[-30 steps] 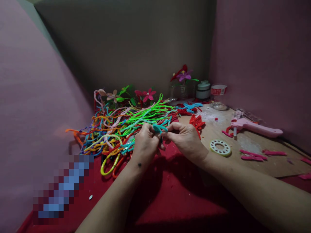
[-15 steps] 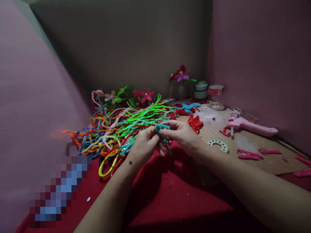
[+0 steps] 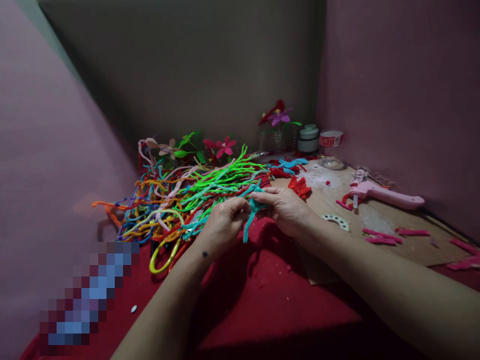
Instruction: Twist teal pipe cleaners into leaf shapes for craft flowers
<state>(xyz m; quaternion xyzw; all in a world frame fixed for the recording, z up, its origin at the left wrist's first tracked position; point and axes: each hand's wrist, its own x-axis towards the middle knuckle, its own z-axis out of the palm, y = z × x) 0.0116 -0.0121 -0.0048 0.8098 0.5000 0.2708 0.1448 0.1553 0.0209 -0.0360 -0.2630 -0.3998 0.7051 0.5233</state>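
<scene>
A bent teal pipe cleaner is between my two hands, above the red cloth. My right hand pinches it from the right, thumb and fingers closed on its folded upper part. From the other side, the curled fingertips of my left hand close on its left edge; the exact grip is partly hidden. One loose tail of the pipe cleaner hangs down below the fingers. Just behind the hands lies a heap of bright green pipe cleaners, mixed with many other colours.
Yellow-handled scissors poke from the heap. On the board at right lie a pink glue gun, a white ring with holes, a red pipe-cleaner flower and pink strips. A lidded jar stands behind.
The teal pipe cleaner has turned between my fingers: its loop now sits folded under my right fingers, and its tail hangs further left. My left fingertips have curled in more.
</scene>
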